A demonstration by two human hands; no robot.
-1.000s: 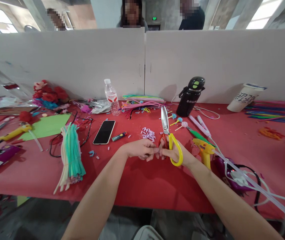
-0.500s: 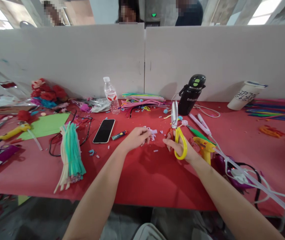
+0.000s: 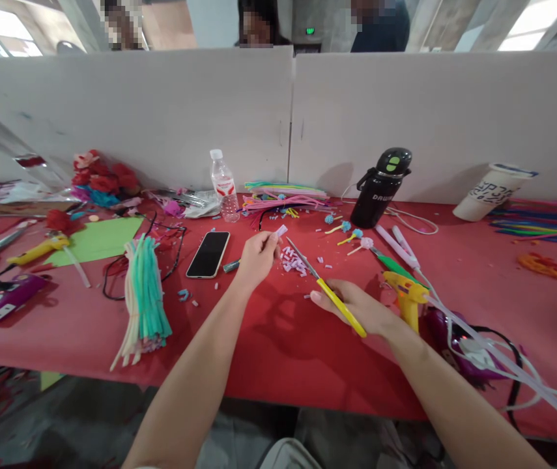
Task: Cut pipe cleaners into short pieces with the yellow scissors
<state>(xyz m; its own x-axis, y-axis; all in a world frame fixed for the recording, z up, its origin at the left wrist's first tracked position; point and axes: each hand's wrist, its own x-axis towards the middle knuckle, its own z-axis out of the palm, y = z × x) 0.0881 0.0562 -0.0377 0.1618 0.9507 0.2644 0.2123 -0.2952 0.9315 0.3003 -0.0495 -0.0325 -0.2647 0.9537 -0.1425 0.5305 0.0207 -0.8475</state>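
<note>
Between the fingertips of my left hand (image 3: 259,255), a small pale lilac strip (image 3: 281,230) is pinched above the table. My right hand (image 3: 351,303) is closed around yellow-handled scissors (image 3: 339,305); their blades point up and left, toward the left hand. Below the blades lies a loose pile of short lilac pieces (image 3: 292,260) on the red tabletop. Several small pompom-like shapes with stems, a pink one (image 3: 366,243) among them, lie beyond the scissors. A glue stick (image 3: 232,266) is partly hidden behind my left wrist.
A phone (image 3: 208,254) and a bundle of teal and cream pipe cleaners (image 3: 148,296) lie to the left. A yellow glue gun (image 3: 408,293) with a cord is at the right. A clear bottle (image 3: 224,189), black flask (image 3: 378,189) and paper cup (image 3: 488,192) stand before the white partition (image 3: 161,117).
My left hand has lifted off the lilac pile, now with a strip pinched in it. The scissors have swung from upright to pointing left toward it. The view has shifted slightly.
</note>
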